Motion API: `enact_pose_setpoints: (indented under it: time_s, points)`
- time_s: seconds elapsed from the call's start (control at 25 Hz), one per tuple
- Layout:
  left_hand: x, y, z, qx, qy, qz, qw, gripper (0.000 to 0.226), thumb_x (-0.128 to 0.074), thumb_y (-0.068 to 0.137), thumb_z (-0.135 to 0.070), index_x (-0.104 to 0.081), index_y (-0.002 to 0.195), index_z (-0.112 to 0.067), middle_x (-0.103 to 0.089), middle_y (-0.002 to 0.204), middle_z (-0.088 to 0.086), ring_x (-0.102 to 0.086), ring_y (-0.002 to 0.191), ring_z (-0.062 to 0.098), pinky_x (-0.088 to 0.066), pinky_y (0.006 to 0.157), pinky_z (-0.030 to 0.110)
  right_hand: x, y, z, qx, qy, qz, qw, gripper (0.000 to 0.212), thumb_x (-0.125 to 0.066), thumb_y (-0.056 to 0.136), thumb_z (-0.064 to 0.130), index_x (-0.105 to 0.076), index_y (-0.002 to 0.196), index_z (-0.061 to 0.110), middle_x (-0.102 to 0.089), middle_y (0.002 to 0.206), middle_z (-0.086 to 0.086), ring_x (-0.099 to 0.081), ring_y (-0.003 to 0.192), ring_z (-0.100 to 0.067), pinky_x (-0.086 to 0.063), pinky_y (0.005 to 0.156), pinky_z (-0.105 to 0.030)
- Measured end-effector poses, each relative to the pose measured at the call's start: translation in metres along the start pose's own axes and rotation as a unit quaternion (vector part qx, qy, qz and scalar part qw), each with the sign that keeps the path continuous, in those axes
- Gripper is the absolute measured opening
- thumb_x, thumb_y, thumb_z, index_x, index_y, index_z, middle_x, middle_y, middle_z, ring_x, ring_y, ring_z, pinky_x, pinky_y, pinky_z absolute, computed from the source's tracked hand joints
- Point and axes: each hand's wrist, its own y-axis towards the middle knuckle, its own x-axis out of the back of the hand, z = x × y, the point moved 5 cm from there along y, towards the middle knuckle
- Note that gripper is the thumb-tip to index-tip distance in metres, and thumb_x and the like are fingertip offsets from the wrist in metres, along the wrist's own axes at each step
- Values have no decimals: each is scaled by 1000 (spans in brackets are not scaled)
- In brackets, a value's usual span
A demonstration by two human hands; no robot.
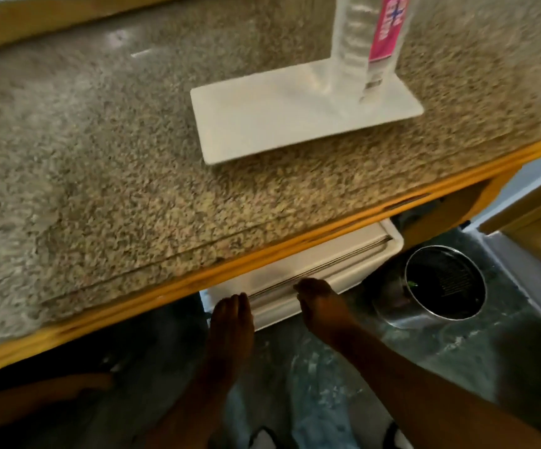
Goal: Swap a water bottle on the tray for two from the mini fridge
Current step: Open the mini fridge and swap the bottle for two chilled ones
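A clear water bottle [364,37] with a pink label stands upright on the far right part of a white rectangular tray [262,121] on the speckled stone counter [101,157]. Its top is cut off by the frame. Below the counter's yellow edge the white top of the mini fridge [327,264] shows, door seam visible and shut. My left hand [232,322] rests against the fridge's front left corner, fingers together. My right hand [322,306] lies on the door's top edge at the seam, fingers curled over it. Neither hand holds a bottle.
A round metal bin [445,283] with a dark inside stands on the green marble floor [457,351] right of the fridge. A yellow cabinet panel [521,215] stands at the far right. The picture is motion-blurred.
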Motion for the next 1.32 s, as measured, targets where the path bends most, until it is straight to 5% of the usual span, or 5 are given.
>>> enact_pose_setpoints:
  time_s: [0.16, 0.32, 0.72, 1.0, 1.32]
  points:
    - [-12, 10, 14, 37, -59, 6, 998, 68, -88, 52, -21, -64, 113, -2, -70, 105, 19, -67, 95, 35, -58, 76, 46, -42, 20, 13, -51, 6, 67, 996, 33, -37, 94, 35, -58, 118, 24, -60, 119, -9, -57, 105, -25, -50, 95, -45]
    - [-19, 8, 10, 36, -71, -55, 995, 42, -75, 66, -16, -68, 105, -1, -69, 103, 18, -65, 94, 37, -56, 75, 48, -49, 19, 27, 31, -128, 30, 991, 35, -60, 83, 19, -59, 117, 10, -58, 116, -16, -55, 103, -37, -49, 88, -45]
    - [-37, 5, 10, 12, -91, -78, 993, 35, -61, 85, -19, -62, 116, -1, -63, 114, 18, -56, 106, 36, -54, 81, 48, -51, 15, 23, 76, -216, 36, 973, 44, -57, 86, 29, -54, 126, 9, -53, 127, -19, -51, 112, -39, -48, 91, -48]
    - [-54, -61, -26, -47, -184, -86, 978, 35, -53, 89, -29, -62, 116, -9, -61, 111, 12, -57, 99, 26, -57, 75, 38, -44, -39, 5, 105, -191, 8, 976, 41, -52, 73, 32, -66, 105, 10, -62, 103, -14, -58, 97, -37, -51, 85, -45]
    - [-67, -93, -58, -153, -250, -118, 949, 42, -30, 98, -38, -66, 106, -17, -66, 95, 4, -60, 85, 17, -50, 74, 26, -42, -117, -32, 32, -96, -107, 989, 19, -60, 85, 19, -66, 71, 9, -59, 82, -9, -54, 89, -29, -46, 82, -38]
